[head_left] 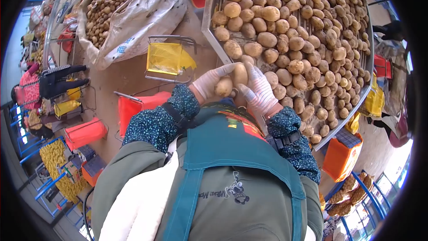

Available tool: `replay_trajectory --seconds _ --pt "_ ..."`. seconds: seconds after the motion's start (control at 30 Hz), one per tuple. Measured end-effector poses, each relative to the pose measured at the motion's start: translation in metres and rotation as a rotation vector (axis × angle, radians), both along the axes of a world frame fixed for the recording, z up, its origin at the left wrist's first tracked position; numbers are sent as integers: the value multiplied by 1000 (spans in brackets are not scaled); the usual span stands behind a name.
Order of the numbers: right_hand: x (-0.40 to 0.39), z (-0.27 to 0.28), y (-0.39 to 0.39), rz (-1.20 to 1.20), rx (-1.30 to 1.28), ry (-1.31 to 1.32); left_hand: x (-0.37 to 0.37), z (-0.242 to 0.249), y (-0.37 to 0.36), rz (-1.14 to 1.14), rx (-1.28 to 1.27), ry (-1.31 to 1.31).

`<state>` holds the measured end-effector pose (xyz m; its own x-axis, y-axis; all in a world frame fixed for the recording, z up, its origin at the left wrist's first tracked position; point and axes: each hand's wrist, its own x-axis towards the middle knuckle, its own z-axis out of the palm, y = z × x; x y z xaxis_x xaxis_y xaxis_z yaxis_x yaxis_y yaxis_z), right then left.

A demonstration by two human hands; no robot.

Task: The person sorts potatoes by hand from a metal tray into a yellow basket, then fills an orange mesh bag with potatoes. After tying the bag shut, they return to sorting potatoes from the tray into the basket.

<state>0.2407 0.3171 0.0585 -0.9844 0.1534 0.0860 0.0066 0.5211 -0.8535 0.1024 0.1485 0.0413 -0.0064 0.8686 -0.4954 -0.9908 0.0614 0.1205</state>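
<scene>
My left hand [208, 83], in a pale work glove, is closed around a brown potato [223, 87] in front of my apron. Its fingertips reach over to a second, longer potato [240, 74]. That one stands nearly upright in the grip of my right hand [262, 93], gloved in white with stripes, thumb at its lower end and fingers along its side. Both hands are close together by the near corner of a metal-edged sorting table [216, 44]. Many loose potatoes [295, 66] cover the slatted top just beyond them.
A large white sack [154, 11] full of small potatoes stands at the upper left. Nearby are a yellow-covered metal frame [165, 58] and a red bag [133, 111] on a frame. An orange container [342, 155] sits right of the table. Other people are at both sides.
</scene>
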Motion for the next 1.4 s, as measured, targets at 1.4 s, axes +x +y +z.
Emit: replay_trajectory --seconds 1.4 --pt "156 -44 155 -893 759 -528 105 -31 191 -784 10 2687"
